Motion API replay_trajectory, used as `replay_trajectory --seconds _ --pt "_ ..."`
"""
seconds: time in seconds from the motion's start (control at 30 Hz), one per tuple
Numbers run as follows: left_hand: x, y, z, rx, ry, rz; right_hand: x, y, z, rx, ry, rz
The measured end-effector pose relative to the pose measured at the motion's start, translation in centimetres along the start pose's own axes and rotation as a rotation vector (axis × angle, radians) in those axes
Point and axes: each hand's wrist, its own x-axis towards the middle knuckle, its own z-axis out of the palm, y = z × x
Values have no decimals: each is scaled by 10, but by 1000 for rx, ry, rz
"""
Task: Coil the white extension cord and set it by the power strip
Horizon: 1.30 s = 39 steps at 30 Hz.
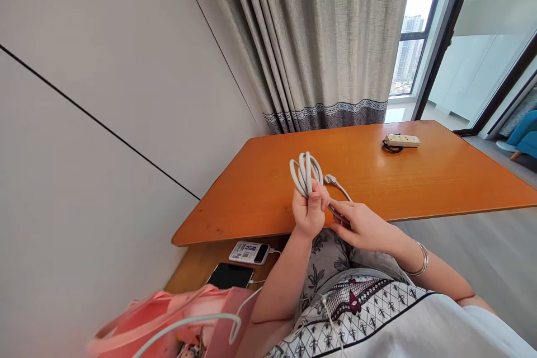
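My left hand [309, 210] is closed around a bundle of coiled white cable [305, 172], whose loops stick up above my fist over the near edge of the orange wooden table [440, 179]. My right hand [363, 226] pinches the loose end of the same cable just right of the bundle. The plug end [331, 180] curves up between the two hands. A bangle sits on my right wrist.
A cream power strip [401, 140] with a dark cord lies at the table's far right. On a lower shelf sit a white power bank [250, 252] and a black phone [230, 276]. A pink bag [168, 319] is at the bottom left; grey curtain [319, 39] behind.
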Motion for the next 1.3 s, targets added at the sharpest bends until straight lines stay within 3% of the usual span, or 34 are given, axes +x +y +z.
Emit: replay_trajectory --seconds 0.13,0.27,0.47,0.6,0.67,0.8,0.97,1.13,1.3 --pt "6 -3 -3 43 120 86 -7 1 9 101 -31 62" --pt "10 -2 -7 78 168 30 -15 -1 3 -132 -97 26" --pt "5 3 -5 75 -109 -332 -17 -18 -25 -332 79 -225" --pt "0 8 -3 22 -208 -553 -12 -22 -43 -347 202 -255" --pt "-3 12 -2 12 -327 -639 -8 -20 -52 -354 278 -253" --pt "-5 23 2 12 -609 -673 1 -11 -62 -345 379 -261" --pt "-1 28 2 -15 -713 -696 1 -4 -71 -194 369 -212" --pt "-4 24 -9 -227 -659 -694 -4 9 -84 -14 304 -213" --pt "-3 23 -19 -474 -440 -746 6 40 -73 195 489 -77"
